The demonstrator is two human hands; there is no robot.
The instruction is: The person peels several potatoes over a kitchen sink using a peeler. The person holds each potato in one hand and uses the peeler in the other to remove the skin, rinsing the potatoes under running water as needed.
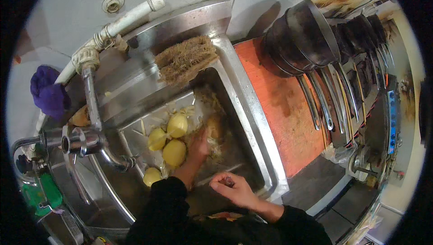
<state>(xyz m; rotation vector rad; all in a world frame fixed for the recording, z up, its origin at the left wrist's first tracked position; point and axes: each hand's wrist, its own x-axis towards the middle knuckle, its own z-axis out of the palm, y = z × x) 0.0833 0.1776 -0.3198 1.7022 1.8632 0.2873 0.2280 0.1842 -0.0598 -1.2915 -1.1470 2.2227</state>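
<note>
Inside a stainless-steel sink [242,116], my left hand [199,145] is blurred and reaches down beside a brownish, potato-like lump [213,127]. Whether its fingers grip the lump cannot be made out. Close to the sink's front, my right hand [235,189] curls around a small dark object [229,181], mostly hidden by the fingers. Peeled potatoes rest left of my left hand in a metal tray [135,153]: one at the back [177,125], others around it and a further potato [152,177] near my sleeve. Pale peelings [186,110] lie behind them.
A bristly brown scrubber [186,57] sits on the sink's back ledge. Left stands a metal faucet [88,141], with a purple cloth [50,91] on the white pipe [135,16]. Right, dark stacked pans [301,42] with long handles stand on an orange board [270,109].
</note>
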